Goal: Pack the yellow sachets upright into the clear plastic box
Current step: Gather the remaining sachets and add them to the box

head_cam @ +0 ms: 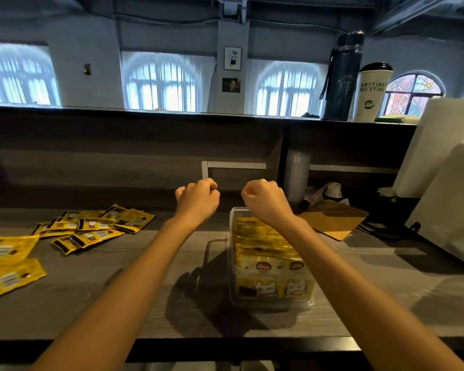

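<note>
A clear plastic box (232, 279) stands on the grey counter, right of centre, filled with several yellow sachets (265, 247) standing upright in a row. More loose yellow sachets (91, 231) lie flat in a heap at the left, and others (8, 266) reach the left edge. My left hand (197, 199) is raised above the counter, just left of the box's far end, fingers curled in with nothing in them. My right hand (265, 200) hovers over the box's far end, also curled into a loose fist and holding nothing.
A brown cardboard piece (335, 219) lies right of the box, beside a white machine (445, 183). A stack of clear cups (296, 175) stands behind. On the upper ledge stand a dark flask (342, 76) and a white cup (373, 92).
</note>
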A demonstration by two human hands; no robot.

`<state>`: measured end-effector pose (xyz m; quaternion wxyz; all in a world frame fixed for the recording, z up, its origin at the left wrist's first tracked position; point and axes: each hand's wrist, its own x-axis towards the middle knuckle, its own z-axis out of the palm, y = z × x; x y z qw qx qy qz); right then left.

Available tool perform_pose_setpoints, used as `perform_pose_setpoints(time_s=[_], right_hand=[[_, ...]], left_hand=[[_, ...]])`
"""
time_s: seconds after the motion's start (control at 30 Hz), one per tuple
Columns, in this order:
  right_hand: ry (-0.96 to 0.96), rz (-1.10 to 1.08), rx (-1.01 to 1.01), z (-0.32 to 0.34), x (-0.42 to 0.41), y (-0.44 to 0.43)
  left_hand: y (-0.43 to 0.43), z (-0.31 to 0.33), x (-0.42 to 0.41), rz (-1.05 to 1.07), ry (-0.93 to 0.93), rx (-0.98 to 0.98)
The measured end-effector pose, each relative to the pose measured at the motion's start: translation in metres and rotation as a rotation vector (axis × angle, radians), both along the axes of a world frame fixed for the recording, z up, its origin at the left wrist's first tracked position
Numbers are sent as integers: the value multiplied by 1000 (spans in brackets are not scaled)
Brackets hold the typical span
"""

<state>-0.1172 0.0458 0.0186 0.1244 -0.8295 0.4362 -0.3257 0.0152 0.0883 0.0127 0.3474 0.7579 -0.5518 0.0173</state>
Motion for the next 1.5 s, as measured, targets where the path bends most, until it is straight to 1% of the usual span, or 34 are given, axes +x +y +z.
perform_pose_setpoints(time_s=[0.07,0.17,0.23,0.37,0.47,0.53,0.63,0.73,0.83,0.97,1.1,1.17,1.23,1.3,1.33,1.4,1.5], right_hand=[[-27,43,-63,4,27,16],[-35,110,-56,1,70,37],[7,152,-1,-9,97,48],[153,240,141,-43,145,66],[239,314,192,-69,177,81],[273,364,205,-81,194,91],[309,433,242,-93,217,101],[339,465,230,-99,233,106],[345,485,219,-103,243,104],[348,527,200,-102,243,99],[409,568,158,-102,234,89],[443,602,178,-102,228,85],[462,637,221,-100,219,84],[487,667,241,-96,207,82],[518,674,218,-95,201,80],[607,644,126,-93,191,73],[696,563,-24,-92,180,63]], left_hand=[[14,3,17,105,-15,-36],[39,-3,49,248,-23,-26],[56,-13,72,337,-16,13],[88,-45,120,500,-9,113],[111,-69,155,579,-13,248],[125,-80,172,643,24,335],[142,-96,194,712,113,399],[154,-112,215,775,181,491],[159,-121,227,781,211,550],[153,-121,229,667,196,465],[145,-123,219,539,101,349],[140,-120,211,512,98,305],[133,-118,206,483,161,233],[126,-118,206,465,288,126],[124,-119,206,467,358,66],[121,-121,201,480,398,-3],[116,-124,192,461,267,36]])
